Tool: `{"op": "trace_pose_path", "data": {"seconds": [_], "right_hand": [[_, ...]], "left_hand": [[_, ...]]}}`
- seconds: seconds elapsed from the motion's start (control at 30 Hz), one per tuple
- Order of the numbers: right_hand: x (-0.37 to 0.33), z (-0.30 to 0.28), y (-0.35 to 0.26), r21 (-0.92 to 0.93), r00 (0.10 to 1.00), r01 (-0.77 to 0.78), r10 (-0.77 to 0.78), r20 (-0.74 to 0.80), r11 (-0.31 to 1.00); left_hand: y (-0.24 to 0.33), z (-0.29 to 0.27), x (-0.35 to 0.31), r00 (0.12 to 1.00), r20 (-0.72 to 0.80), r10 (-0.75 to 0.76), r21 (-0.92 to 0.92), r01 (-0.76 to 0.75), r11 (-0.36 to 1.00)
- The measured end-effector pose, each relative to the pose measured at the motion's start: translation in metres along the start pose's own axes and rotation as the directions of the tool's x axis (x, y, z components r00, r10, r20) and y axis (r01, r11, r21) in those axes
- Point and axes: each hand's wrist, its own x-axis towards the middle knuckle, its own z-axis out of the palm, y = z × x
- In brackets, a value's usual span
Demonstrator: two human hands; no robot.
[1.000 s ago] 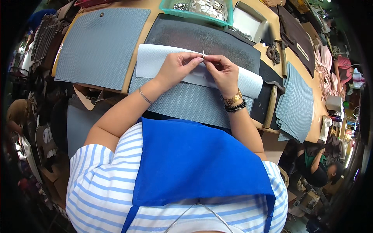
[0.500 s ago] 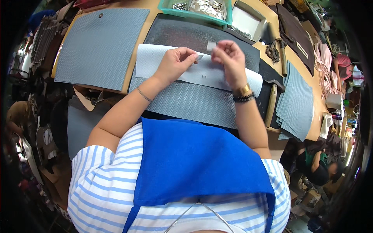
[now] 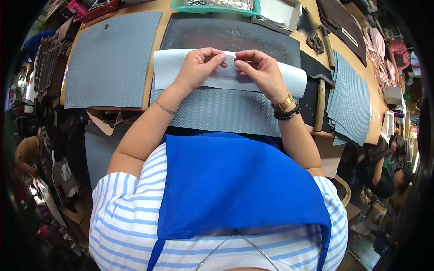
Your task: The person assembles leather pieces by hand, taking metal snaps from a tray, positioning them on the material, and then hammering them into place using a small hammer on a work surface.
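A grey-blue sheet with a woven pattern [image 3: 226,110] lies before me, its far edge folded back to show a pale underside [image 3: 174,67]. Above that fold my left hand [image 3: 199,67] is closed in a pinch; whatever sits between its thumb and fingertips is too small to name. Opposite it, my right hand [image 3: 263,72] has thumb and fingers bent together at the edge of a small pale square piece [image 3: 230,59]. Only a short gap parts the two sets of fingertips.
A dark board [image 3: 226,34] lies under the work. Beyond it stand a green tray [image 3: 217,9] of small parts and a white box [image 3: 282,16]. A hammer [image 3: 320,101] and stacked patterned sheets [image 3: 350,99] lie right; another patterned sheet [image 3: 110,63] lies left.
My right hand has come down and left, bringing the small pale square close to my left fingertips. My left hand stays above the fold, still pinched.
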Motion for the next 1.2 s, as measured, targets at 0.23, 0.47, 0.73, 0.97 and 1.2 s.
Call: {"op": "trace_pose_path", "data": {"seconds": [0.23,0.47,0.73,0.97,1.2], "right_hand": [[-0.014,0.001,0.018,0.079,0.999,-0.001,0.004,-0.035,0.997],[-0.018,-0.002,0.03,-0.078,0.997,-0.012,0.006,-0.083,0.997],[-0.019,0.0,0.024,-0.247,0.995,-0.02,-0.005,-0.097,0.969],[-0.023,0.007,0.016,-0.369,0.993,-0.028,-0.018,-0.12,0.929],[-0.022,0.011,0.005,-0.509,0.996,-0.035,-0.013,-0.09,0.86]], "left_hand": [[-0.002,0.003,-0.002,0.991,0.13,0.011,0.211,-0.039,0.977],[0.012,0.014,-0.007,0.99,0.138,0.042,0.586,-0.116,0.802],[0.017,0.014,-0.006,0.98,0.183,0.073,0.717,-0.184,0.672],[0.019,0.02,-0.006,0.984,0.172,0.051,0.764,-0.166,0.624],[0.016,0.024,-0.005,0.987,0.133,0.087,0.814,-0.159,0.559]]}}
